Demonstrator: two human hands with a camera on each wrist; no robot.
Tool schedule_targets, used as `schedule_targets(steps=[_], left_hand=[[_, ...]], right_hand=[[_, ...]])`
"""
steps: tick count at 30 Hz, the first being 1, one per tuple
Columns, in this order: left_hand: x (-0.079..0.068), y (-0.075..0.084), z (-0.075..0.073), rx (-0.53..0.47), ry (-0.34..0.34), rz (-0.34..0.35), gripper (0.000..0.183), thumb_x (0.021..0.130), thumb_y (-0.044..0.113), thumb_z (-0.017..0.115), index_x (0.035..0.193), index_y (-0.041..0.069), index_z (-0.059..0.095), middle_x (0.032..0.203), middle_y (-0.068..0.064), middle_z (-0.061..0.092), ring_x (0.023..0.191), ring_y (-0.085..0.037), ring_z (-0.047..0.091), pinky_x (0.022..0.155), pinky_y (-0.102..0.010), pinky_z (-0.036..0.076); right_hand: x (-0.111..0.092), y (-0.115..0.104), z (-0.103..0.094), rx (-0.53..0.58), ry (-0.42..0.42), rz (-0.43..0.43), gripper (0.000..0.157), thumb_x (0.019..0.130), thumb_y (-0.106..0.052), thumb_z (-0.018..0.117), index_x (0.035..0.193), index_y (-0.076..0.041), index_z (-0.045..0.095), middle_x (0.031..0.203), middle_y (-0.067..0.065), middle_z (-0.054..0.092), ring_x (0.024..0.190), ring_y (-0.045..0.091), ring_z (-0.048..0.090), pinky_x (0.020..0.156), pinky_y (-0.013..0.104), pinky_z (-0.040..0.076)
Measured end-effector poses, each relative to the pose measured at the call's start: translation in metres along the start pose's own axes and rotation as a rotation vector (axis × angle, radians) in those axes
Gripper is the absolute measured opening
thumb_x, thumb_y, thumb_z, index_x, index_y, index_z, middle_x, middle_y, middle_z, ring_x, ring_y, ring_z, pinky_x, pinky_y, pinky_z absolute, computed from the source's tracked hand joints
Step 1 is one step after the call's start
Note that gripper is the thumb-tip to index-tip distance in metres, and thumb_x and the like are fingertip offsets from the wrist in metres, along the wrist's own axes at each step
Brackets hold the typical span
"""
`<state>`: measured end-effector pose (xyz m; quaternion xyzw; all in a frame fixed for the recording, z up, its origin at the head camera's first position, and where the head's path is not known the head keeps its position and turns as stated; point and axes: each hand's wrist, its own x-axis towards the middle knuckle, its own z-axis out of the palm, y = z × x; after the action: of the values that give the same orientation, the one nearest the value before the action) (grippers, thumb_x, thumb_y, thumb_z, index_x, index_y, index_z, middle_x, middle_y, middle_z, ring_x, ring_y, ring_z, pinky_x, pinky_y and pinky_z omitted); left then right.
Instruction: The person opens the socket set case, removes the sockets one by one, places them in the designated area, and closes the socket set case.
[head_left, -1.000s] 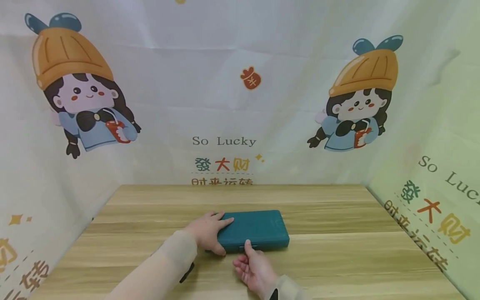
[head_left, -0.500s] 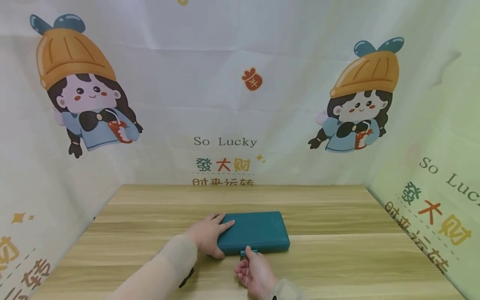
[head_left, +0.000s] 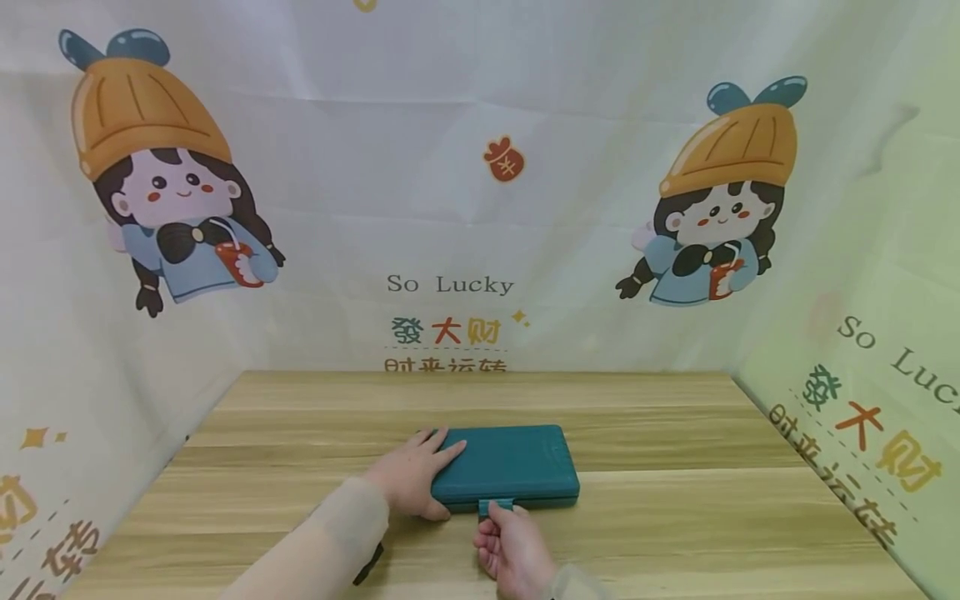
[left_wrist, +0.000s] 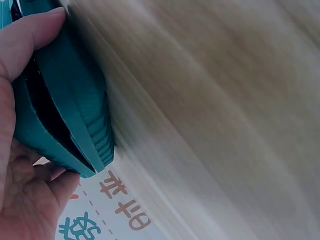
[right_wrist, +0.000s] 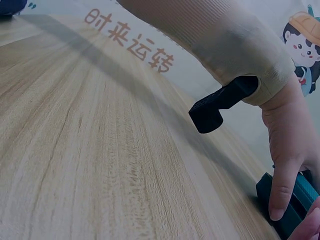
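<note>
A flat teal plastic case point(head_left: 513, 462) lies on the wooden table with its long side toward me. My left hand point(head_left: 408, 482) grips its left end, thumb at the front edge and fingers spread over the lid and far side. In the left wrist view, a dark gap point(left_wrist: 47, 107) shows between lid and base at that end. My right hand point(head_left: 517, 550) is at the middle of the front side, its thumb on the flipped-out latch point(head_left: 507, 504) and its other fingers curled beneath. The right wrist view shows the left thumb point(right_wrist: 281, 195) against the case, whose rest is cut off.
The wooden table point(head_left: 675, 525) extends around the case on all sides. Behind and beside it hangs a printed cloth point(head_left: 585, 250). A black wrist camera point(right_wrist: 220, 107) juts from the left sleeve. A dark blue object point(right_wrist: 11, 7) shows at the right wrist view's corner.
The latch has swung outward from the case's front under the right thumb. A seam now shows along the front edge. The left hand keeps its place on the left end.
</note>
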<state>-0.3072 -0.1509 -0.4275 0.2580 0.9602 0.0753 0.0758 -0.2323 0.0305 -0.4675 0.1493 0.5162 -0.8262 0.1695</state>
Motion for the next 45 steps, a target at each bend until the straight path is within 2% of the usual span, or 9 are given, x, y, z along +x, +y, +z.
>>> schedule_targets(steps=[10,23,31,35,37,38,41,45], left_hand=[[-0.003,-0.007,0.0,-0.036,0.01,0.017,0.089,0.079,0.06,0.07,0.151,0.021,0.035,0.157,-0.011,0.024,0.144,-0.033,0.02,0.109,-0.05,0.028],[-0.007,-0.007,-0.003,-0.024,0.009,0.026,0.084,0.081,0.059,0.068,0.149,0.02,0.039,0.155,-0.009,0.029,0.142,-0.033,0.025,0.109,-0.049,0.028],[-0.006,-0.007,-0.005,-0.009,0.008,0.023,0.082,0.082,0.058,0.067,0.149,0.02,0.039,0.154,-0.008,0.032,0.142,-0.032,0.027,0.109,-0.048,0.029],[-0.006,-0.006,-0.005,-0.001,-0.001,0.028,0.082,0.083,0.059,0.066,0.149,0.02,0.039,0.154,-0.008,0.032,0.141,-0.032,0.028,0.109,-0.048,0.029],[-0.006,-0.006,-0.006,-0.004,-0.005,0.031,0.082,0.083,0.059,0.066,0.15,0.02,0.038,0.154,-0.008,0.031,0.141,-0.032,0.027,0.109,-0.049,0.029],[-0.006,-0.006,-0.006,-0.006,-0.007,0.032,0.082,0.083,0.058,0.066,0.149,0.02,0.038,0.154,-0.008,0.031,0.141,-0.032,0.027,0.109,-0.049,0.029],[-0.006,-0.006,-0.007,-0.013,-0.012,0.025,0.082,0.083,0.057,0.067,0.15,0.02,0.038,0.155,-0.008,0.031,0.142,-0.032,0.027,0.109,-0.049,0.029],[-0.007,-0.006,-0.007,-0.011,-0.021,0.018,0.082,0.083,0.058,0.067,0.15,0.021,0.038,0.155,-0.007,0.031,0.142,-0.031,0.026,0.109,-0.049,0.029]], right_hand=[[-0.003,-0.003,-0.001,0.016,-0.008,0.017,0.02,0.104,-0.019,0.044,0.108,-0.003,0.033,0.069,-0.001,0.051,0.056,0.007,0.053,0.054,0.016,0.042],[-0.003,-0.008,-0.011,-0.094,-0.047,0.037,0.019,0.102,-0.02,0.047,0.102,-0.002,0.041,0.067,-0.001,0.053,0.057,0.008,0.054,0.054,0.018,0.044],[-0.008,-0.02,-0.033,-0.268,-0.128,0.058,0.021,0.102,-0.019,0.046,0.094,-0.002,0.056,0.069,-0.001,0.059,0.059,0.009,0.06,0.057,0.019,0.048],[-0.017,-0.037,-0.047,-0.473,-0.191,0.059,0.024,0.1,-0.021,0.049,0.101,0.0,0.06,0.068,-0.001,0.061,0.054,0.006,0.058,0.05,0.017,0.046],[-0.021,-0.049,-0.053,-0.621,-0.234,-0.01,0.025,0.099,-0.022,0.053,0.102,0.002,0.062,0.066,0.0,0.062,0.05,0.006,0.057,0.047,0.018,0.044],[-0.022,-0.056,-0.056,-0.704,-0.255,-0.073,0.026,0.098,-0.022,0.054,0.103,0.002,0.062,0.066,0.001,0.062,0.05,0.007,0.056,0.046,0.02,0.043],[-0.021,-0.076,-0.064,-1.025,-0.255,-0.376,0.025,0.096,-0.024,0.06,0.1,0.0,0.066,0.07,0.0,0.062,0.055,0.008,0.055,0.05,0.024,0.044],[-0.012,-0.094,-0.078,-1.478,-0.126,-0.779,0.021,0.091,-0.027,0.068,0.102,-0.009,0.069,0.082,-0.004,0.061,0.069,0.01,0.055,0.059,0.027,0.046]])
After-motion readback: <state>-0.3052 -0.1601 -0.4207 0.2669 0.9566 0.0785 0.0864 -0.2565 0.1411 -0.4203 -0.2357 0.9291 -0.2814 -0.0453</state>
